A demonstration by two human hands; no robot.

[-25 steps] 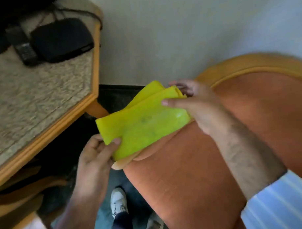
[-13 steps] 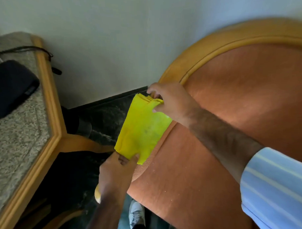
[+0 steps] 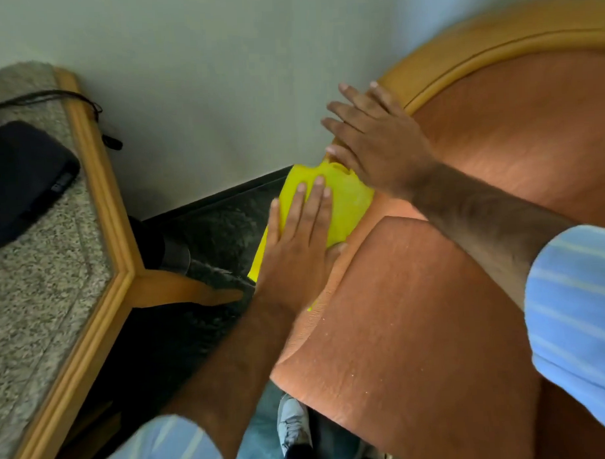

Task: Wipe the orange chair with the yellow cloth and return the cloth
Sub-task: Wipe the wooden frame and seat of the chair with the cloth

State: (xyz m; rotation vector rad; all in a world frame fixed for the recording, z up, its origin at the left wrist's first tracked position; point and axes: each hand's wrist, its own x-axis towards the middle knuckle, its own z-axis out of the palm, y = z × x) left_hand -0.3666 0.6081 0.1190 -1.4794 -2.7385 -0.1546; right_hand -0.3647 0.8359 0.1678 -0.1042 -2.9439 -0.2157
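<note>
Fingers of our left hand are lying flat and spread on the folded yellow cloth, pressing it down rather than gripping it, while our right hand is also resting open, its fingers stretched out over the cloth's upper edge and the chair's rim.

Filling the right half of the frame, the upholstered orange chair with its curved light-wood frame is sitting against the pale wall. We are keeping the cloth at the centre of the frame, on the chair's left edge, with its lower part hanging off the side. At the left of the frame, the speckled grey table with a wooden border is standing well apart from the chair. In the upper left, a black rounded device is lying on that table, with a thin black cable running behind it. At the bottom centre, a grey shoe is showing on the floor.
</note>
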